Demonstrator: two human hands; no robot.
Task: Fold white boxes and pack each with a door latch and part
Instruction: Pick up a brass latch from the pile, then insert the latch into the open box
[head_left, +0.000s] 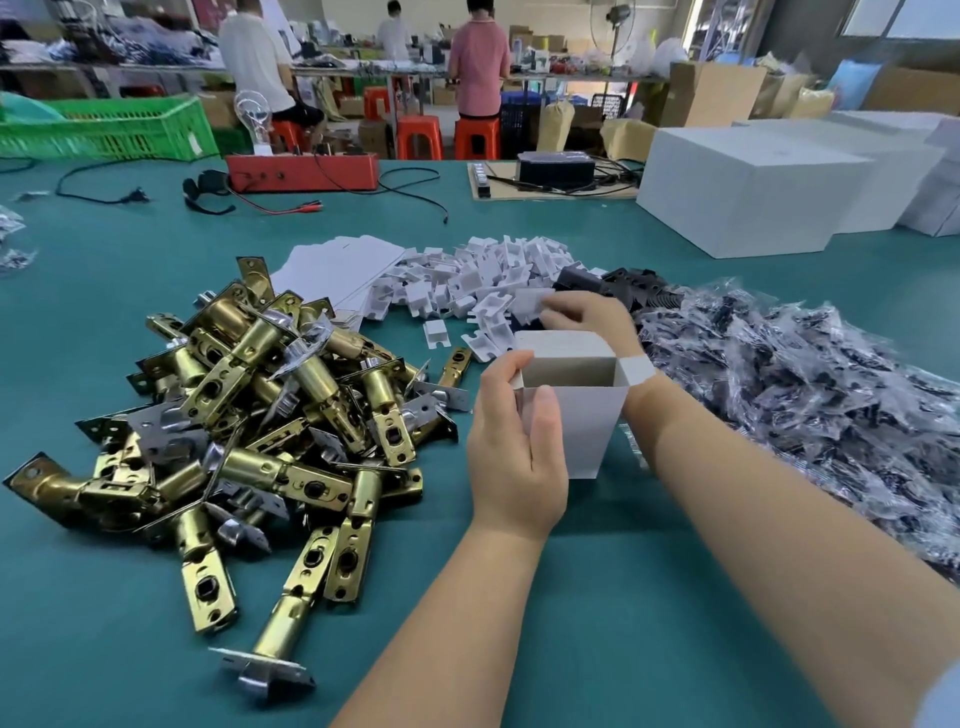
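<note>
White box (587, 415) stands open-topped in the left hand (514, 441) grip, thumb pinching its wall; right hand (592, 314) behind pinches a white part (530, 304).

Taking the upright white box (582, 415) as datum: bare green table (597, 597) in front, passable; brass latch heap (249, 415) blocks left; bagged-parts heap (810, 405) crowds right, apparently touching; white plastic parts (483, 280) obstruct behind.
</note>
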